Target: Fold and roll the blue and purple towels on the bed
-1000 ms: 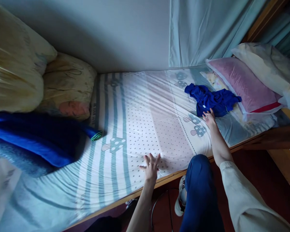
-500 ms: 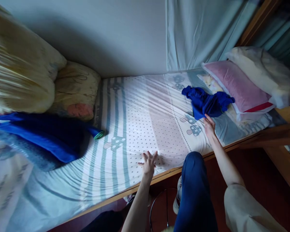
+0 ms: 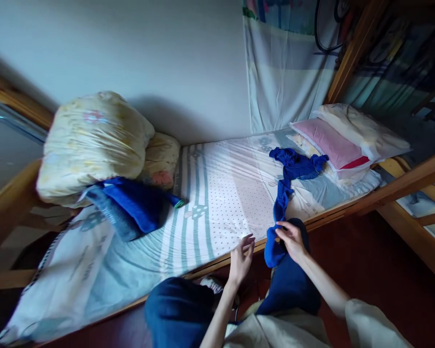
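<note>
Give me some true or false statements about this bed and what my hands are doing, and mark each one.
The right hand holds one end of the blue cloth. True.
Both hands grip that cloth. False: the left hand is off it.
The pink pillow lies on the bed. True.
The blue cloth lies entirely on the bed. False: one end hangs past the edge.
The curtain hangs beyond the bed. True.

Your deep-blue garment (image 3: 300, 166) is lying crumpled on the bed (image 3: 228, 208), bunching near the pink pillow (image 3: 329, 142). One narrow, twisted length is trailing toward you, its wider end drooping over the bed's edge at your right hand (image 3: 278, 231).
</note>
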Demonstrator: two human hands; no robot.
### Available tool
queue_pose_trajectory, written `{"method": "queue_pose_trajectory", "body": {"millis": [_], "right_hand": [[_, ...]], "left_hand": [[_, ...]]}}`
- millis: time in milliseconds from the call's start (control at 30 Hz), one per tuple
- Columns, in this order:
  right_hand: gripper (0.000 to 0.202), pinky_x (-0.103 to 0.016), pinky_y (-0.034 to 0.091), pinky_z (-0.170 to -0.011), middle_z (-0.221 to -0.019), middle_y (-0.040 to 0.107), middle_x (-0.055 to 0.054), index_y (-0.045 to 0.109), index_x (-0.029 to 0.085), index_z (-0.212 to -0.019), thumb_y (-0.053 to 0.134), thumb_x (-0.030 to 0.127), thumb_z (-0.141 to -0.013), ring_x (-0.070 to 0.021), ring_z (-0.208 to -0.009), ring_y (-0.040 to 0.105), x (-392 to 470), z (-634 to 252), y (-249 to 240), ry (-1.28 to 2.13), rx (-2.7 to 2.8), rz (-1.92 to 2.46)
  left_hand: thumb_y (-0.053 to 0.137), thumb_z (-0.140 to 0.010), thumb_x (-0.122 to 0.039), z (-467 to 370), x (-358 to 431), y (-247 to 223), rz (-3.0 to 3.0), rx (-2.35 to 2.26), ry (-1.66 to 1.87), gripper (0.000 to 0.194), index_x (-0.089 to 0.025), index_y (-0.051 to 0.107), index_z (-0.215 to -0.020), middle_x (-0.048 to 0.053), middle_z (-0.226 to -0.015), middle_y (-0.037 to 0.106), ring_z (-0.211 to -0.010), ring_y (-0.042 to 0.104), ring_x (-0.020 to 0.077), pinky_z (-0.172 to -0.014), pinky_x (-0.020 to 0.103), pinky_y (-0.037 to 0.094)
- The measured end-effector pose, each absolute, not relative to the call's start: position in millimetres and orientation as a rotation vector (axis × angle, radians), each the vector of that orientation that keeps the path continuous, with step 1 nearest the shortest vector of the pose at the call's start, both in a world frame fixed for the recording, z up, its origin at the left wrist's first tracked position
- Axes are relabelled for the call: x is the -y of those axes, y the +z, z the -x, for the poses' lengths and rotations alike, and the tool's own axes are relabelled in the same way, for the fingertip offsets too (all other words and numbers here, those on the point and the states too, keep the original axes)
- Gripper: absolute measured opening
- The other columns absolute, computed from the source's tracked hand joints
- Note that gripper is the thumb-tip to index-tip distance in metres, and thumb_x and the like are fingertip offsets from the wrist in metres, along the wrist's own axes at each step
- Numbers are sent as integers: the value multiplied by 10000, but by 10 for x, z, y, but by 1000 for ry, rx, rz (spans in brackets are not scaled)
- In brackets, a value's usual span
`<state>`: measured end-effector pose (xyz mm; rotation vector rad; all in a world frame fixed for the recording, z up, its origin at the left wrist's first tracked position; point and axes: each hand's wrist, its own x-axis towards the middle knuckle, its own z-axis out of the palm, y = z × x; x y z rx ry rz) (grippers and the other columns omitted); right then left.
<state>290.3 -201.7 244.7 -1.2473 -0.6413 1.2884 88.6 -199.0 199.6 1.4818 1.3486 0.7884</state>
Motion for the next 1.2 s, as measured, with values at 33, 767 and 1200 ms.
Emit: {"method": "queue_pose_trajectory", "body": {"millis": [33, 767, 1200], "right_hand": [[473, -328, 586, -704, -783, 758, -17, 787, 227, -997, 940, 460, -615, -192, -713, 704, 2110, -2708, 2449, 1316, 636, 1225], [78, -367, 520, -915, -962, 672, -63, 712, 250, -793, 668, 202, -835, -226, -946, 632, 2684, -2291, 2726, 703, 1572, 1288], [173, -321, 522, -824, -854, 682, -40, 711, 236, -833, 578, 150, -763, -196, -840, 639, 2656, -2313, 2288, 964, 1662, 1202]], "left_hand": [[504, -991, -396, -894, 2151, 2181, -1489, -1283, 850, 376, -179, 647, -1262, 132, -1190, 755, -1097, 735, 243, -967, 397, 594], [427, -988, -101, 277, 2687, 3688, -2879, -1086, 711, 305, -202, 625, -1198, 36, -794, 639, -715, 653, 164, -649, 238, 556], [556, -984, -153, 508, 2838, 4704, -2817, -1195, 1157, 213, -289, 718, -1005, -60, -643, 552, -548, 571, 102, -532, 238, 475]]}}
